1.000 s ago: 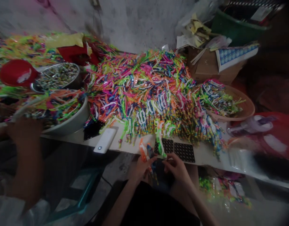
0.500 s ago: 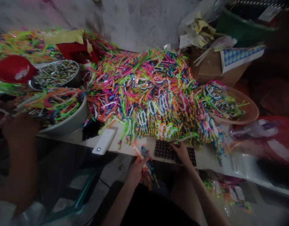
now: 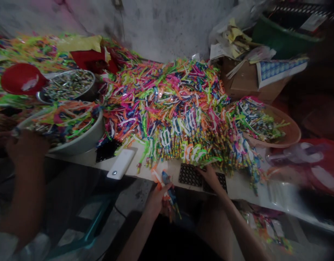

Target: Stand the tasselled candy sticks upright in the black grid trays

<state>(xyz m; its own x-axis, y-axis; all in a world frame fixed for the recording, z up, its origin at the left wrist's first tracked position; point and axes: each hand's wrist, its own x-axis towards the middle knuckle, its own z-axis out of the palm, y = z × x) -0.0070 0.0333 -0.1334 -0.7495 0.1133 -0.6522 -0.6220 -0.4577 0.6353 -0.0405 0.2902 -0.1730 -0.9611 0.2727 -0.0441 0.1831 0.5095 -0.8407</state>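
My left hand (image 3: pixel 156 197) is closed around a small bunch of plastic-tailed sticks (image 3: pixel 169 194), with orange, white and blue tails fanning above the thumb. Over the black patterned pads (image 3: pixel 190 174) at the table's front edge, my right hand (image 3: pixel 211 178) has its fingers drawn together at the base of a green-tailed stick (image 3: pixel 214 160). That stick lies slanted, its tail pointing right; its lower end is hidden by my fingers. Just beyond is a row of green and white tailed sticks (image 3: pixel 192 152), in front of a big heap of similar colourful pieces (image 3: pixel 167 90).
A white power bank (image 3: pixel 121 164) lies left of my hands. Farther left are a white tub (image 3: pixel 82 139), a metal bowl (image 3: pixel 92 81), a red scoop (image 3: pixel 22 78) and another person's hand (image 3: pixel 29 145). Rightward stand an orange basin (image 3: pixel 289 136) and a cardboard box (image 3: pixel 245 81).
The green tail by my right hand has shifted a little left and lower. My left hand keeps its bunch with slight movement. The other person's hand has moved slightly at the tub.
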